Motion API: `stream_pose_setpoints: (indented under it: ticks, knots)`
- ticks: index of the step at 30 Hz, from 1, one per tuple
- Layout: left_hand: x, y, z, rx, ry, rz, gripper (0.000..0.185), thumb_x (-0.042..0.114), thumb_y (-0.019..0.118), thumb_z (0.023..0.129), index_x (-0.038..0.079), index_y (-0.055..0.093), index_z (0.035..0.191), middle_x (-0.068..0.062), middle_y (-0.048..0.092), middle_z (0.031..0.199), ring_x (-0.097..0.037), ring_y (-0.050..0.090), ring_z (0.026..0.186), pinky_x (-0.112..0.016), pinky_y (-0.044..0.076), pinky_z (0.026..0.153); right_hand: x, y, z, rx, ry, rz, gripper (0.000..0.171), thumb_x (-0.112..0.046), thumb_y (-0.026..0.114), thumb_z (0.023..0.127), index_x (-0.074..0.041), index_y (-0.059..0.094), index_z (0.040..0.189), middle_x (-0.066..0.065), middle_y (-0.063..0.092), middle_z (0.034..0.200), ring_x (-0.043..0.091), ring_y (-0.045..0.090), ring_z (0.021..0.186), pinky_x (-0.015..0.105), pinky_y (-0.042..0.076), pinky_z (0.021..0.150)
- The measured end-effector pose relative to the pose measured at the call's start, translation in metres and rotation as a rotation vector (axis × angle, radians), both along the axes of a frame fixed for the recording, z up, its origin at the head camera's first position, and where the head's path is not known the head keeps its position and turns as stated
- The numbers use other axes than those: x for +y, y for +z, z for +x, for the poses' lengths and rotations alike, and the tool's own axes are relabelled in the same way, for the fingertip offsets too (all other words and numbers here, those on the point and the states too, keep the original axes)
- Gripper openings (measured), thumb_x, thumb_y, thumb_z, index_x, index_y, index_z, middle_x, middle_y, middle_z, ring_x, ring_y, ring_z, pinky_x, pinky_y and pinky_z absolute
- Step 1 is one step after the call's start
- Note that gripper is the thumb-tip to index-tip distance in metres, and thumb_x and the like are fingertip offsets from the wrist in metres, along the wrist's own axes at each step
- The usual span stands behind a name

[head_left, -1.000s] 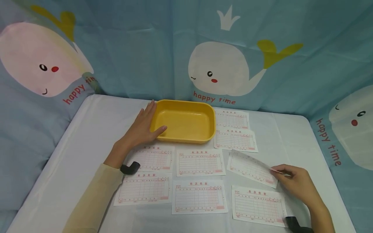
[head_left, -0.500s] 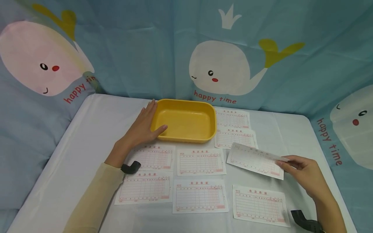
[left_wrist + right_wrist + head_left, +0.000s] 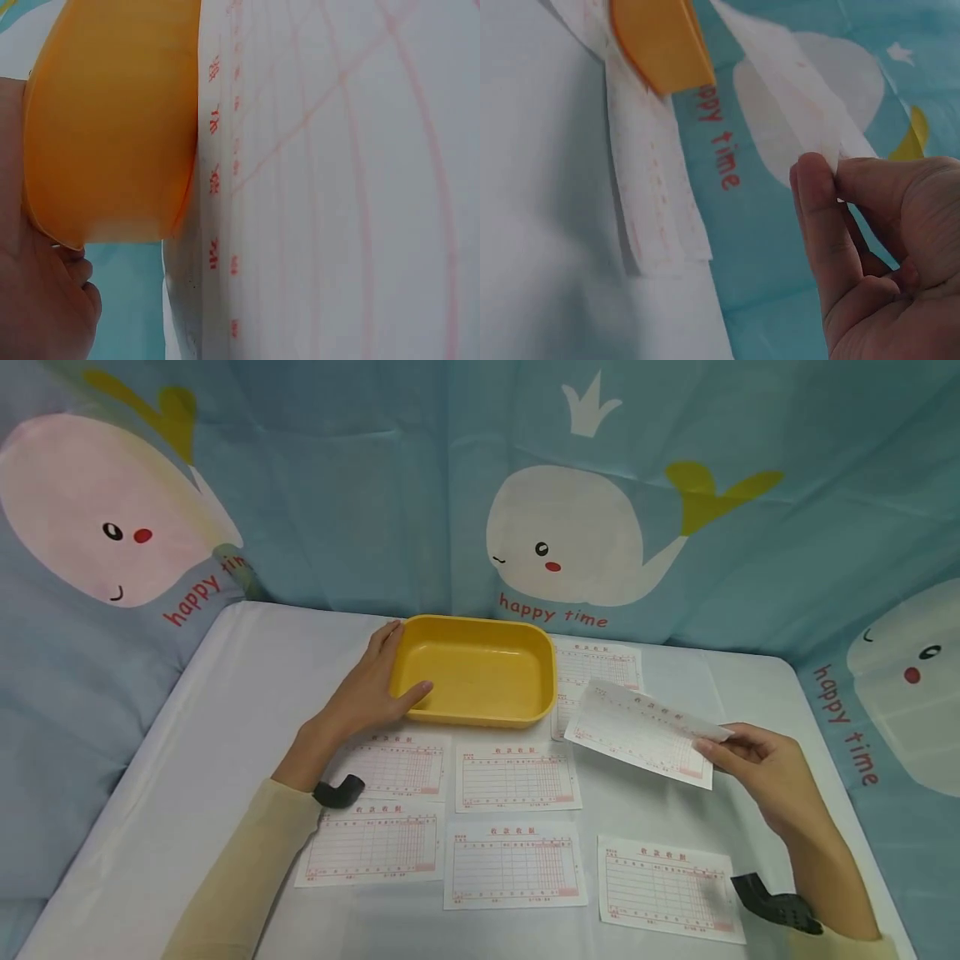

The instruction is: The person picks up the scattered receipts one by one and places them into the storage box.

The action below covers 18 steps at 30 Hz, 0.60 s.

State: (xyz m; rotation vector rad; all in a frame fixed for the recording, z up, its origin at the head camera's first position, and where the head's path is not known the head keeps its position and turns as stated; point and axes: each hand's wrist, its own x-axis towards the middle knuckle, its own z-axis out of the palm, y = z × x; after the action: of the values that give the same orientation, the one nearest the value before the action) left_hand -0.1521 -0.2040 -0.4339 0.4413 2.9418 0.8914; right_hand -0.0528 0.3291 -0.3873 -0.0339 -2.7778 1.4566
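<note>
slip (image 3: 641, 735) raised, nearer tray (image 3: 476, 681) vs prev frame; pick-up looks done. r hand (image 3: 761, 768) pinches its edge, l hand (image 3: 365, 689) grips tray.

Forearms (image 3: 243, 872) slant inward over the desk (image 3: 277, 668), left hand (image 3: 366, 685) near its far edge with thumb (image 3: 413, 695) spread wide from bent fingers (image 3: 377, 653), right hand (image 3: 757, 768) raised near its right edge, thumb set against fingertips (image 3: 816, 169) in a pinch.

Held slip (image 3: 641, 732) hides most of slip behind (image 3: 567, 705).
</note>
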Motion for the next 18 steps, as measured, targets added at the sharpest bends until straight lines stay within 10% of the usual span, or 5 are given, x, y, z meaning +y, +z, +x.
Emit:
stream_pose_setpoints:
  ticks: [8,18]
  knots:
    - [0.003,-0.002,-0.001,0.047,0.005,-0.037,0.105,0.060,0.061,0.098,0.010,0.006,0.172,-0.013,0.009,0.179,-0.033,0.017,0.166,-0.056,0.025,0.132,-0.035,0.007,-0.022,0.022,-0.001,-0.241,0.018,-0.003,0.078,0.094,-0.017,0.074,0.105,-0.014,0.074,0.089,-0.001,0.071,0.077,0.015,0.061,0.071]
    - [0.004,-0.001,-0.001,0.021,0.007,-0.047,0.104,0.061,0.059,0.099,0.011,0.003,0.172,-0.010,0.004,0.180,-0.032,0.014,0.167,-0.056,0.024,0.133,-0.085,0.017,-0.059,-0.023,0.085,-0.226,0.026,-0.016,0.078,0.097,0.003,0.070,0.113,-0.011,0.071,0.097,0.000,0.072,0.084,0.018,0.062,0.078]
